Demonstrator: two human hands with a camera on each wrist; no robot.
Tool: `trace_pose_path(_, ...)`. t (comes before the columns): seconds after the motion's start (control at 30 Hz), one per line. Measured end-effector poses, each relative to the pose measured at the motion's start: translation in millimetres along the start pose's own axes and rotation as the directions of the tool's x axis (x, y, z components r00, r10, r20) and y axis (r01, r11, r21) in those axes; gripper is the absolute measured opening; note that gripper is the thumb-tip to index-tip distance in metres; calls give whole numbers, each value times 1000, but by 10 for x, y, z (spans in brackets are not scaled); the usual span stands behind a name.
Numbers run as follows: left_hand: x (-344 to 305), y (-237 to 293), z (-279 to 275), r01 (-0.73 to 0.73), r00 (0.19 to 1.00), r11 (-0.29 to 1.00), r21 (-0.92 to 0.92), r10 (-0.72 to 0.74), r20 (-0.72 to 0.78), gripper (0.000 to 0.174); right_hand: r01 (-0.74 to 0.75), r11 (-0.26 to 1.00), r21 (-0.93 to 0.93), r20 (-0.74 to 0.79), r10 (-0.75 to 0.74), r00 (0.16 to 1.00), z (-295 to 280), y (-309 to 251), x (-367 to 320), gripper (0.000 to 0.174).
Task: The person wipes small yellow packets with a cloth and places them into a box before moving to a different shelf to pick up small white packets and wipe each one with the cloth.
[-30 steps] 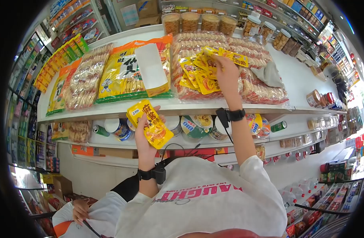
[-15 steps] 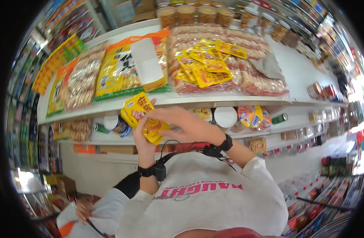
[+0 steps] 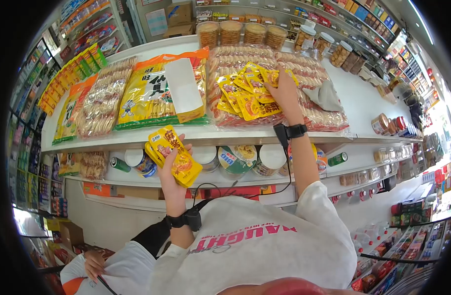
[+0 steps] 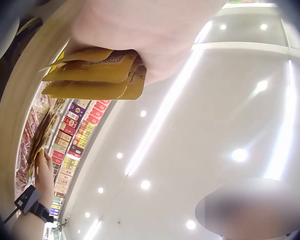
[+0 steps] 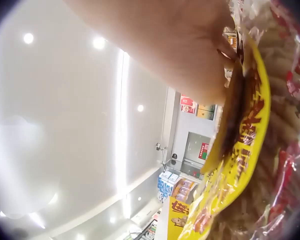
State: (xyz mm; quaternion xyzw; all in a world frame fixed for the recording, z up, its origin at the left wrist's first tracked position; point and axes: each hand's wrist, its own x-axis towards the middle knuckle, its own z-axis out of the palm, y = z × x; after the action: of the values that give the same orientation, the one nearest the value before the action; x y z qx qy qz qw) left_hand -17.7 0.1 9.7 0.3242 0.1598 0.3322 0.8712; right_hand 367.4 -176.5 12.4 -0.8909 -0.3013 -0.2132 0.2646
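Observation:
In the head view my left hand grips a small fanned stack of yellow snack packets in front of the counter edge, thumb across the top one. The left wrist view shows the edges of several packets poking out under that hand. My right hand is at the right side of a loose pile of the same yellow packets, thumb and fingers pinching one. Close up in the right wrist view, a yellow packet stands on edge beside the palm. The pile lies on clear bags of round crackers.
Left of the pile lies a large yellow snack bag with a white card box on it. Tubs of biscuits line the back. A grey cloth lies to the right. Instant noodle bowls fill the shelf below. Another person's hand shows at lower left.
My right hand went from the pile to the packets in my left hand, then back to the pile's right side. My left hand stays in front of the counter, holding its stack.

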Motion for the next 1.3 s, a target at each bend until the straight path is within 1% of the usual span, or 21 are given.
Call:
trace_pose_path(0.13, 22, -51, 36, 13, 1000, 1000, 14, -12, -3, 57, 139, 987, -74, -119, -147, 982, 92, 106, -52, 52)
trace_pose_path(0.23, 55, -85, 11, 54, 998, 998, -23, -53, 25, 53, 150, 988, -21, -87, -151, 985, 43, 187, -41, 41)
trace_pose_path(0.33, 98, -100, 19, 111, 991, 985, -134, -99, 87, 57, -6, 999, 46, -34, 7, 999, -9, 216, -33, 31)
trace_pose_path(0.37, 118, -123, -5, 120, 990, 978, -172, -103, 100, 57, 46, 999, 25, -95, -43, 995, -59, 237, -16, 25)
trace_pose_path(0.43, 144, -155, 3, 105, 993, 986, -131, -96, 76, 55, -62, 998, 11, -260, 63, 964, -169, 257, -5, 25)
trace_pose_path(0.5, 129, -172, 43, 97, 995, 988, -116, -92, 49, 56, 10, 975, 220, -546, 115, 830, -456, -23, -88, 17)
trace_pose_path(0.57, 130, -185, 125, 93, 995, 988, -120, -89, 39, 59, 221, 766, 604, -593, 246, 767, -730, -678, -334, 11)
trace_pose_path(0.63, 147, -226, 152, 87, 994, 993, -82, -81, 70, 66, 210, 917, 339, -505, -11, 863, -698, -1101, -917, 14)
trace_pose_path(0.67, 125, -253, 163, 89, 991, 979, -186, -68, 118, 68, 398, 822, 408, -344, -266, 901, -624, -1334, -1152, 17)
trace_pose_path(0.7, 111, -276, 181, 96, 985, 953, -287, -49, 168, 70, 490, 677, 549, -151, -496, 855, -550, -1567, -1385, 20)
trace_pose_path(0.73, 130, -294, 212, 111, 974, 915, -388, -23, 224, 72, 354, 516, 780, 130, -687, 715, -246, -1631, -1556, 22)
trace_pose_path(0.77, 149, -313, 182, 63, 972, 949, -308, 12, 235, 71, 349, 455, 819, 82, -696, 713, -287, -1756, -1605, 21)
trace_pose_path(0.8, 148, -310, 145, 80, 978, 968, -237, -30, 206, 70, 345, 397, 851, 37, -699, 714, -383, -1828, -1639, 20)
trace_pose_path(0.87, 173, -302, 105, 115, 983, 988, -98, -100, 151, 66, 213, 397, 893, 140, -693, 707, -529, -1795, -1578, 24)
trace_pose_path(0.9, 159, -286, 142, 120, 991, 992, -42, -117, 63, 58, 139, 393, 909, 190, -687, 701, -576, -1779, -1575, 27)
trace_pose_path(1.0, 214, -309, 73, 142, 990, 985, -98, -139, 36, 53, 402, 496, 769, 55, -679, 732, -599, -1767, -1520, 37)
trace_pose_path(1.03, 195, -271, 146, 114, 991, 992, -56, -118, -60, 50, 444, 550, 707, 22, -644, 764, -564, -1637, -1436, 46)
trace_pose_path(1.07, 203, -266, 137, 106, 993, 992, -73, -110, -50, 50, 481, 600, 639, -16, -615, 789, -530, -1445, -1305, 57)
trace_pose_path(1.13, 208, -225, 60, 86, 995, 990, -108, -91, -43, 50, 299, 806, 510, -70, -308, 949, -555, -1130, -1011, 64)
trace_pose_path(1.2, 195, -188, 53, 81, 996, 989, -121, -86, -35, 51, 273, 956, 110, -113, -261, 959, -570, -748, -846, 70)
trace_pose_path(1.3, 195, -155, 71, 82, 997, 988, -134, -83, -7, 51, 182, 961, 207, -121, -159, 980, -363, -338, -953, 67)
